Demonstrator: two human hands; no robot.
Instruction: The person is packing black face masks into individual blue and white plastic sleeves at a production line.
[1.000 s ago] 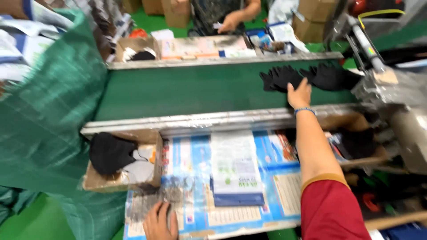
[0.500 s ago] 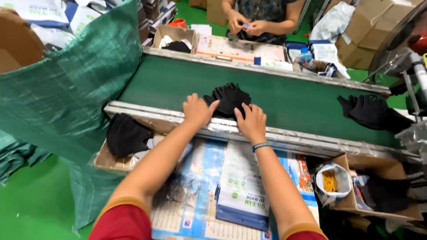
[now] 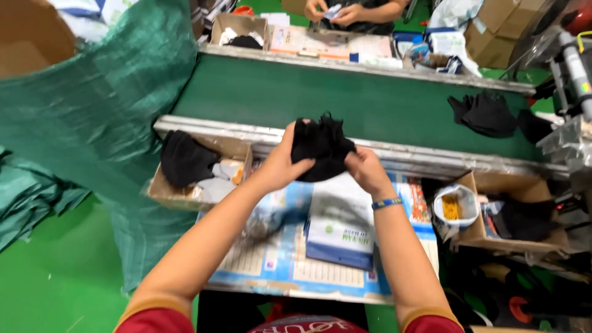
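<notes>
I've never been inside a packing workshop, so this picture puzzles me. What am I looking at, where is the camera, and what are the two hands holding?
The camera sits on a person's head and looks down, so the two bare arms reaching up from the bottom edge are that person's own. The left hand and right hand grip a bunch of black fabric pieces between them, lifted above the work table, which is covered with printed sheets. A flat white and blue packet lies there. Behind runs a green conveyor belt carrying another black pile. A cardboard box at the left holds more black pieces, and a small bag of yellow bits stands at the right. Across the belt, another person's hands are at work.
</notes>
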